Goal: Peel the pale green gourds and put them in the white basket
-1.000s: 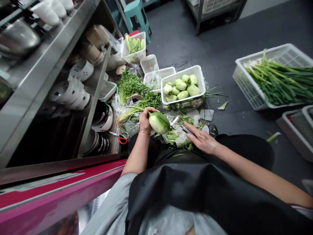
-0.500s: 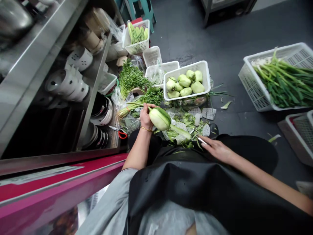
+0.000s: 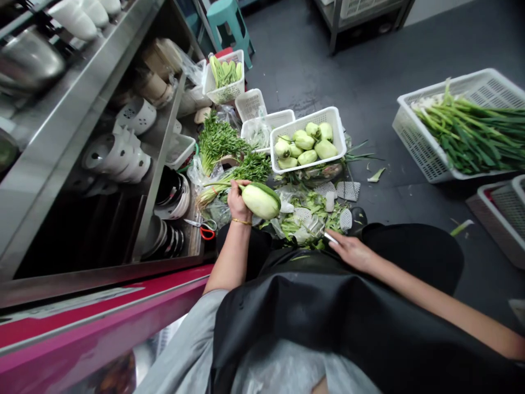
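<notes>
My left hand (image 3: 239,203) grips the stem end of a pale green gourd (image 3: 261,201), which has a darker green strip along its upper side. To the right, my right hand (image 3: 351,250) is closed on the metal handle of a peeler (image 3: 330,237); the peeler's head is hard to make out against the scraps. Green peelings (image 3: 315,210) lie in a heap on the floor below and between both hands. Beyond them, several peeled-looking gourds sit in a white basket (image 3: 340,149).
Leafy greens (image 3: 223,139) lie beyond my left hand, near red-handled scissors (image 3: 206,232). A metal shelf (image 3: 158,164) holding bowls stands at left. At right is a large white basket (image 3: 422,150) of long green stalks. A teal stool (image 3: 225,16) stands at the back.
A long strip of peel hanging between the gourd and the peeler is gone from there. The gourd is turned slightly, and my right hand is a little further left in view. The view has shifted.
</notes>
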`<act>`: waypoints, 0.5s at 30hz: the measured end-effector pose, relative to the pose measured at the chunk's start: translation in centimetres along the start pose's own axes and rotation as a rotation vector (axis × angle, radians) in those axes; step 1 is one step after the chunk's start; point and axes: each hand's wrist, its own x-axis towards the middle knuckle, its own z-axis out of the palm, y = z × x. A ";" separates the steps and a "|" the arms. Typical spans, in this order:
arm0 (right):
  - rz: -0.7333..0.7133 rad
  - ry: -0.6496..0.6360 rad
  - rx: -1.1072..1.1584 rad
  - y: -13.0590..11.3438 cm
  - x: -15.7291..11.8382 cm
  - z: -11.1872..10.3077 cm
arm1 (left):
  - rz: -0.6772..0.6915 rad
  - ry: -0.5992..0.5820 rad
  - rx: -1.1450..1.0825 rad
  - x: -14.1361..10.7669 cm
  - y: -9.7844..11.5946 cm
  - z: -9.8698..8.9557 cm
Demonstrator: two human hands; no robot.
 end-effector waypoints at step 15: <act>0.059 -0.186 -0.013 -2.6 1.9 -2.2 | -0.068 -0.337 -0.267 -0.8 0.7 0.1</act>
